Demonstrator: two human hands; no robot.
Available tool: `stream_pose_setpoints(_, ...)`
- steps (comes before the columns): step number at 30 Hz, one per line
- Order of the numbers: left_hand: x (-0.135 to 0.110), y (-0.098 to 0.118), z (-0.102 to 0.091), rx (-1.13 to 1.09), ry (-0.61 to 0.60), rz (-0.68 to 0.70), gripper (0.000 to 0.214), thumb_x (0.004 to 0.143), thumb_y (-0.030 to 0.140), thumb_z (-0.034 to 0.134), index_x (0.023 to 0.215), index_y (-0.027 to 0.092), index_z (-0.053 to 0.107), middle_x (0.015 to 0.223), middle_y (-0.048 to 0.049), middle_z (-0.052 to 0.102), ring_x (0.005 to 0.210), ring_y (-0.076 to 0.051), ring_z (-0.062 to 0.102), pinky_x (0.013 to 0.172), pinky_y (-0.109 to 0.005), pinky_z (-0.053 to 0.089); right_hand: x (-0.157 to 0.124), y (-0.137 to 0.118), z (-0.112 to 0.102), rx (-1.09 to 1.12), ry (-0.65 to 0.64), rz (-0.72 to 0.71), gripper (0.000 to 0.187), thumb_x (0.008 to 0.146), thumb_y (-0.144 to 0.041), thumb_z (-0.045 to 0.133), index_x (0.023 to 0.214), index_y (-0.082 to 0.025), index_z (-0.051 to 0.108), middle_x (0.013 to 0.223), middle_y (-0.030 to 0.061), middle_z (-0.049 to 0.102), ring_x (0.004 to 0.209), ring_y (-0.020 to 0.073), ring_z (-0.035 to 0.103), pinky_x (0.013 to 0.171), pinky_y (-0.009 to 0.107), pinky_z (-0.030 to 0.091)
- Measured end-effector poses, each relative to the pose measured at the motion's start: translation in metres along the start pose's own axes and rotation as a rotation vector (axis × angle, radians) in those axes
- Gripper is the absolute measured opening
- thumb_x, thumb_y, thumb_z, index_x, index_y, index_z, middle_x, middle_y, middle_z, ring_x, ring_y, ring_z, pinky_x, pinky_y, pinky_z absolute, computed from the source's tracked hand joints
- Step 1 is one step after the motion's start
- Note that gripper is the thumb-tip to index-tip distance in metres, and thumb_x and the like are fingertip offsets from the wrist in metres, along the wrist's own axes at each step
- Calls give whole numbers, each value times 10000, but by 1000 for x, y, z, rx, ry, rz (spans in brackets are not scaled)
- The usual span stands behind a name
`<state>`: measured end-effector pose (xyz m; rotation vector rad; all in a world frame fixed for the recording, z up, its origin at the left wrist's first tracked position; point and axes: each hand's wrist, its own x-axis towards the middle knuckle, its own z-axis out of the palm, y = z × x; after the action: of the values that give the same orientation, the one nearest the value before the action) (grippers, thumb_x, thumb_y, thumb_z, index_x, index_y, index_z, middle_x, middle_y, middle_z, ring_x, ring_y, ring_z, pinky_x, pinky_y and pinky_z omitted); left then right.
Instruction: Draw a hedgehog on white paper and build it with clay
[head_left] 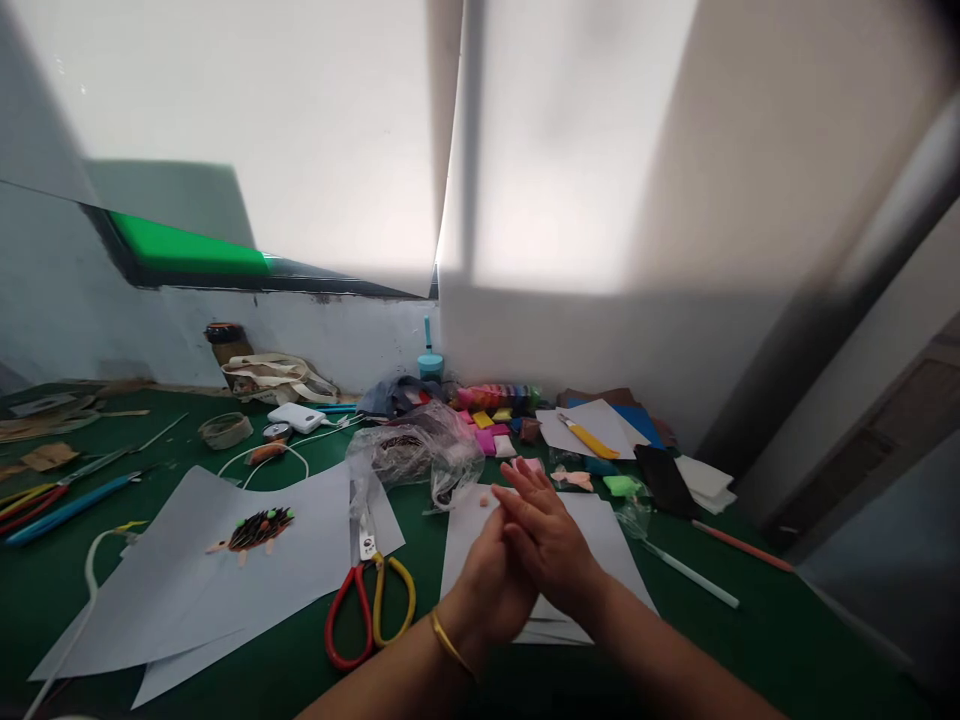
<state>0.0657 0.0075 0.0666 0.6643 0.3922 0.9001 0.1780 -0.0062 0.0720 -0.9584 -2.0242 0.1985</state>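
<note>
My left hand [487, 580] and my right hand [551, 545] are pressed palm to palm above the white paper [615, 545]. The right hand lies over the left with its fingers stretched out. Whatever is between the palms is hidden. A small peach-coloured lump [484, 501] rests on the paper just beyond the fingertips. Left of my wrists lie scissors [370, 600] with one red and one yellow handle. Farther left, on more white sheets [300, 600], is a hedgehog figure [259, 530] with dark spines and green and orange dots.
Behind the hands are a clear plastic bag [405, 450], colourful clay packets [487, 430] and peach clay [574, 480]. A yellow cutter [592, 440] lies on paper at the back right. A white stick [694, 575] is to the right. Blue-handled pliers [71, 510] sit far left.
</note>
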Motion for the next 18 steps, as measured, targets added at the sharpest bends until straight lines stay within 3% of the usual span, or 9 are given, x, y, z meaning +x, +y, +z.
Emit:
stream_pose_setpoints(1, 0, 7, -1, -99, -16, -49, 639, 897, 633, 352, 1356, 205, 471, 1342, -107, 517, 1298, -277, 436, 1081, -420, 339, -3, 2, 0, -11, -6, -2, 426, 960, -306, 410, 1382, -294, 467, 1488, 29, 418, 1394, 241, 337, 1156, 513, 266)
stream_pose_setpoints(3, 3, 15, 0, -219, 100, -73, 727, 873, 686, 343, 1370, 166, 446, 1363, -126, 497, 1319, -279, 409, 1083, -413, 342, -8, 1, 3, 13, -93, -58, 458, 966, -249, 365, 1421, -288, 406, 1484, 29, 425, 1377, 204, 370, 1133, 447, 341)
stream_pose_setpoints(5, 5, 13, 5, -262, 199, -53, 733, 865, 712, 315, 1398, 218, 411, 1373, -111, 493, 1350, -288, 363, 1077, -450, 344, -9, -2, 4, 43, -126, -171, 523, 949, -319, 386, 1465, -253, 328, 1496, 43, 406, 1400, 241, 325, 1148, 481, 305)
stream_pose_setpoints(7, 4, -1, 13, -258, 178, -76, 619, 904, 638, 329, 1394, 271, 420, 1359, -93, 518, 1354, -278, 362, 1089, -425, 328, -3, 2, -1, 53, -74, -188, 597, 919, -448, 433, 1471, -253, 315, 1518, 41, 367, 1409, 280, 300, 1158, 513, 270)
stream_pose_setpoints(10, 1, -17, 19, -268, 34, -138, 607, 914, 599, 375, 1367, 204, 460, 1345, -116, 537, 1305, -267, 438, 1098, -385, 319, 4, 16, -12, -5, 86, -55, 452, 953, -400, 380, 1394, -322, 446, 1549, -16, 298, 1430, 293, 241, 1176, 543, 206)
stream_pose_setpoints(12, 3, -15, 14, -226, -40, -150, 633, 923, 613, 328, 1379, 189, 444, 1368, -117, 519, 1306, -249, 440, 1099, -383, 315, -1, 18, -12, 1, -5, -52, 430, 950, -337, 400, 1374, -351, 469, 1535, -39, 326, 1423, 283, 265, 1159, 508, 280)
stream_pose_setpoints(14, 9, -6, 6, -32, 96, -43, 707, 906, 669, 223, 1361, 189, 472, 1326, -130, 554, 1272, -253, 482, 1061, -405, 364, -11, 9, -6, 3, -118, -110, 540, 915, -344, 470, 1445, -327, 364, 1545, -12, 307, 1411, 298, 287, 1142, 488, 323)
stream_pose_setpoints(16, 14, -1, 0, 415, 171, 215, 659, 930, 604, 154, 1357, 233, 492, 1283, -107, 591, 1247, -250, 509, 1015, -427, 410, -18, -4, 1, -21, -167, -203, 632, 899, -426, 476, 1485, -298, 276, 1550, 9, 298, 1428, 331, 223, 1165, 545, 227)
stream_pose_setpoints(18, 13, -5, 1, 788, 219, 454, 657, 936, 559, 123, 1329, 235, 539, 1218, -95, 632, 1221, -254, 530, 968, -402, 448, -15, -11, 2, -28, -130, -220, 670, 874, -548, 484, 1475, -327, 286, 1538, -6, 328, 1429, 332, 224, 1176, 553, 177)
